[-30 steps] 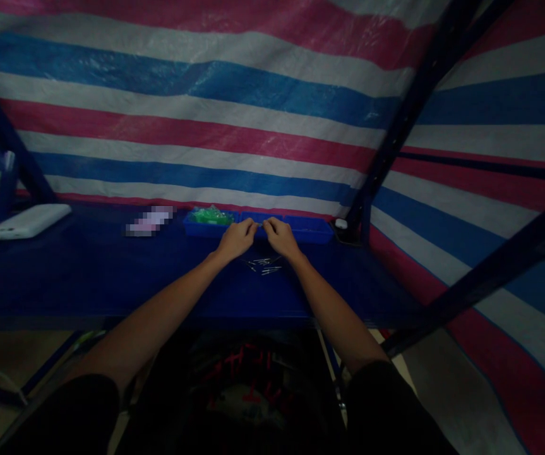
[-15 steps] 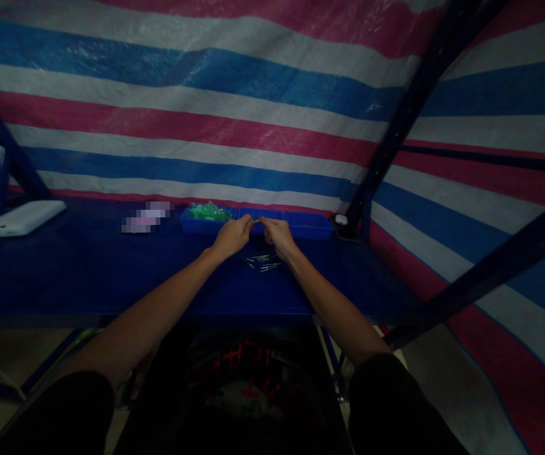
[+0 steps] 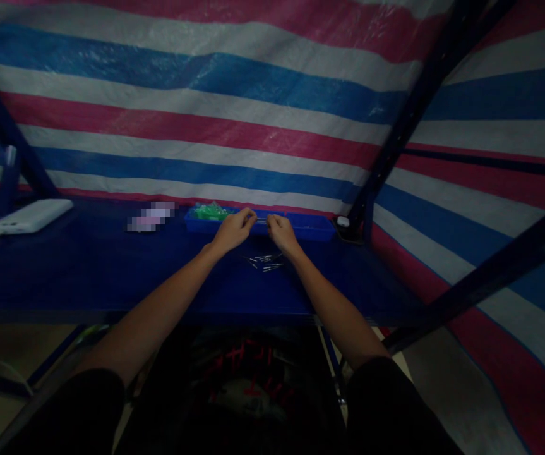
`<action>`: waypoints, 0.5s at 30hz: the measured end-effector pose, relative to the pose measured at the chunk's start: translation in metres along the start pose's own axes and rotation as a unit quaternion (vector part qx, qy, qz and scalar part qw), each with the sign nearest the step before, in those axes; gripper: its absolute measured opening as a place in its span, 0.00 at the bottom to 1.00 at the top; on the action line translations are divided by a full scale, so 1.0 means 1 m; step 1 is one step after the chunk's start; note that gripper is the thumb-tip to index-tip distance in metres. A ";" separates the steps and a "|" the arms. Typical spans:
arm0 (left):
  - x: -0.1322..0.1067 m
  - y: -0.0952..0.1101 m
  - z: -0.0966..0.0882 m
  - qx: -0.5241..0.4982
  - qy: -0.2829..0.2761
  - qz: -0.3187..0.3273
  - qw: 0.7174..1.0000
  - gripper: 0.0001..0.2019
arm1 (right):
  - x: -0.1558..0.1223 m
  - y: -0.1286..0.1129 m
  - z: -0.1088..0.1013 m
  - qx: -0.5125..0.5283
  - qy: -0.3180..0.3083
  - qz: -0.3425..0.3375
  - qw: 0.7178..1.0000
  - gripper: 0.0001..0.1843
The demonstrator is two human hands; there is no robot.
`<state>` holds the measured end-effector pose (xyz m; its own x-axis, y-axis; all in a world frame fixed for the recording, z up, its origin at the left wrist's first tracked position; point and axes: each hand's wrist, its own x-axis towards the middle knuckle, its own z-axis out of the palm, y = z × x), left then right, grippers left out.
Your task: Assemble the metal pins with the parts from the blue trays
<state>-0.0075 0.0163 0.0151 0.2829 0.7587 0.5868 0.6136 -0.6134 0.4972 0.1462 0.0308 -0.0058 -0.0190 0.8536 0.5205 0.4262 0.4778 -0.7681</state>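
Note:
My left hand (image 3: 234,229) and my right hand (image 3: 281,232) are held close together over the dark blue table (image 3: 87,272), fingers pinched. Between the two sets of fingertips runs a thin metal pin (image 3: 261,220), gripped at both ends. Just beneath my right wrist lies a small heap of similar metal pins (image 3: 263,261) on the table. Right behind my hands stands a row of low blue trays (image 3: 307,227); the left one holds green parts (image 3: 209,212).
A white power bank (image 3: 30,216) with a cable lies at the table's far left. A blurred pale item (image 3: 151,217) rests left of the trays. A striped tarp forms the back wall, and dark metal frame bars (image 3: 395,145) slant at the right.
Both hands stayed pinched together over the trays; they rose slightly and the thin pin now shows between the fingertips. The view shifted a little.

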 end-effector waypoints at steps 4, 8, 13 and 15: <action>0.000 -0.003 0.002 0.001 -0.007 0.014 1.000 0.09 | -0.001 -0.001 -0.001 -0.010 0.000 -0.010 1.000 0.18; -0.002 -0.001 0.006 0.022 -0.004 0.013 1.000 0.10 | -0.005 -0.006 -0.001 -0.072 0.007 -0.039 0.997 0.17; -0.005 0.003 0.013 0.054 -0.024 -0.002 0.998 0.14 | -0.007 -0.008 -0.004 -0.111 0.008 -0.054 0.992 0.16; -0.005 0.001 0.015 0.056 -0.025 0.001 0.998 0.15 | -0.007 -0.008 -0.005 -0.098 -0.010 -0.048 0.994 0.17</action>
<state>0.0032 0.0153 0.0033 0.3181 0.7693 0.5540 0.6907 -0.5884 0.4204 0.1473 0.0197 -0.0013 -0.0864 0.8106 0.5791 0.5888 0.5104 -0.6267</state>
